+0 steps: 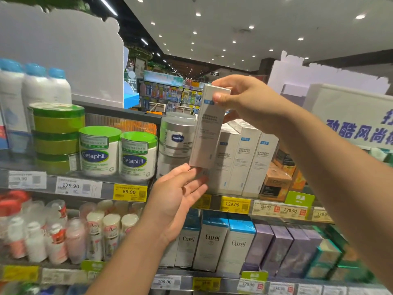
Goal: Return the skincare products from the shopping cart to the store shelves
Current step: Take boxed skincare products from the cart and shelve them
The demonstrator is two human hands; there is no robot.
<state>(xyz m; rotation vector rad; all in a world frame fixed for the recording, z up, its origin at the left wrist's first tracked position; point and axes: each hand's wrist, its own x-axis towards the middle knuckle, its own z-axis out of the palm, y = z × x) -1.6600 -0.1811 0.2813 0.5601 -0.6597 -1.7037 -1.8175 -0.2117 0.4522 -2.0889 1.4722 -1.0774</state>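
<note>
Honestly, that tall white carton (pixel 207 126) looks like an easy one: thin cardboard, probably a tube or bottle inside, so I'd guess it's light, stiff along the edges and easy to dent if squeezed on the flat faces. It's up in the air, tilted a bit, in front of the shelf (pixel 212 202), just left of the row of matching white boxes (pixel 242 158). The right hand (pixel 242 99) pinches it near the top, thumb on the front, which seems a sensible spot. The left hand (pixel 180 192) is spread flat under the bottom corner, fingertips about touching it. A Vaseline jar (pixel 177 135) sits right behind, Cetaphil tubs (pixel 119 154) further left.
</note>
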